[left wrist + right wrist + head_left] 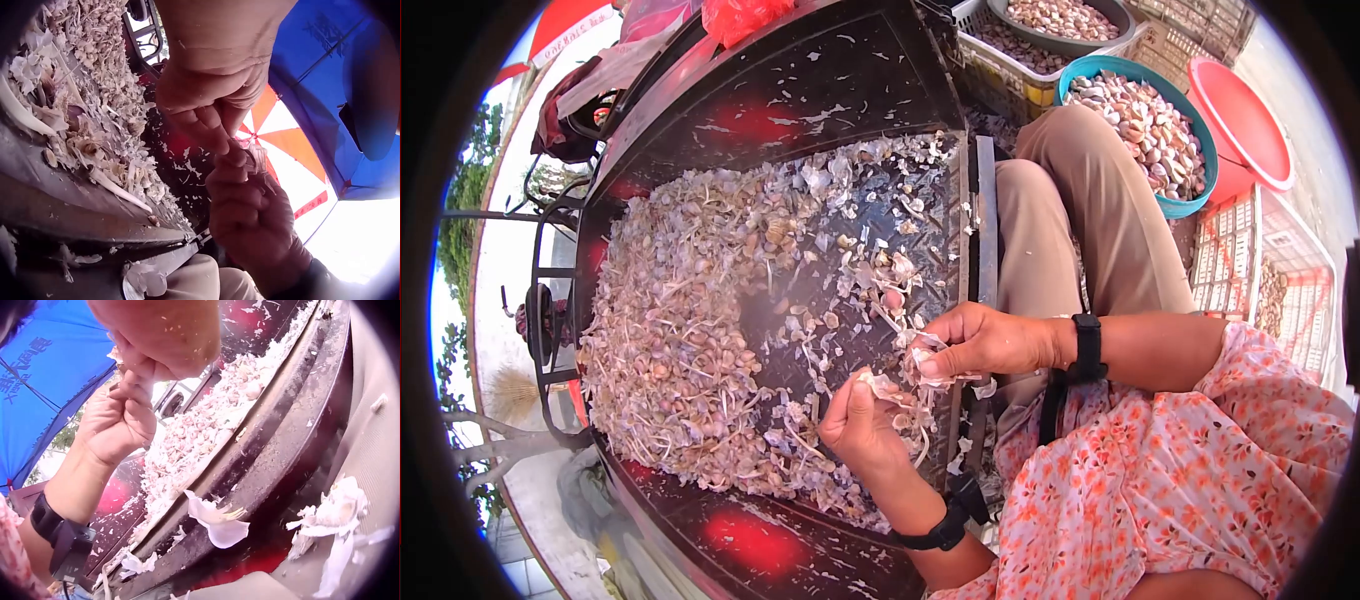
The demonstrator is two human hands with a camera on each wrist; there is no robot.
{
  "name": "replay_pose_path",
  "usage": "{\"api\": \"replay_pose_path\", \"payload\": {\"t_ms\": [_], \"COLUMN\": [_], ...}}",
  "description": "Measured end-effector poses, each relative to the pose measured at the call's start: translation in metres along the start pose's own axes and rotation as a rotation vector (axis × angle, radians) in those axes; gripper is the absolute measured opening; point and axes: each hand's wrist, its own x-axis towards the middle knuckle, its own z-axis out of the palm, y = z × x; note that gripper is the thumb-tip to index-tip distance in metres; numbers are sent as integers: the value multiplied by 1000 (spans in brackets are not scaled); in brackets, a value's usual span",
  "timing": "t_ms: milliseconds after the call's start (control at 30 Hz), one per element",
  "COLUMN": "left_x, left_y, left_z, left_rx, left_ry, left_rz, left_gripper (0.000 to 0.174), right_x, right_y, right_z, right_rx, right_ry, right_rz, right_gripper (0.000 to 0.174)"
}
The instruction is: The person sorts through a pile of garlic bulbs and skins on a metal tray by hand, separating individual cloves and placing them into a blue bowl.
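Both hands meet over the near edge of a dark metal cart bed [800, 300]. The right hand [990, 343], the upper one in the head view, pinches garlic with papery skin [922, 352] between thumb and fingers. Just below it the left hand [863, 428] pinches a pale bit of garlic skin at its fingertips. In the left wrist view the two hands' fingers come together, with loose garlic skin [256, 159] sticking out. The fingers hide most of what they hold. A heap of garlic stems, skins and bits [685, 330] covers the bed's far side.
Whole garlic fills a teal basin [1210, 150] beside the knees, next to a red bucket [1240, 120]. Behind stand a grey basin [1125, 40] and a plastic crate [1040, 85]; another crate [1305, 240] is at right. Garlic skins lie on the trousers [369, 456] and cart rim.
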Motion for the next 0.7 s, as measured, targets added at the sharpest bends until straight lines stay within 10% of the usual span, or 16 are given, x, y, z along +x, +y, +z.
{"api": "replay_pose_path", "payload": {"t_ms": [200, 700], "left_x": [-1, -15], "left_y": [-1, 2], "left_z": [-21, 22], "left_rx": [680, 393], "left_ry": [92, -186], "left_rz": [230, -70], "left_gripper": [32, 28], "right_x": [-2, -8], "right_y": [-2, -6], "right_z": [10, 4], "right_rx": [94, 14], "right_ry": [61, 65], "right_rz": [-7, 87], "right_gripper": [22, 18]}}
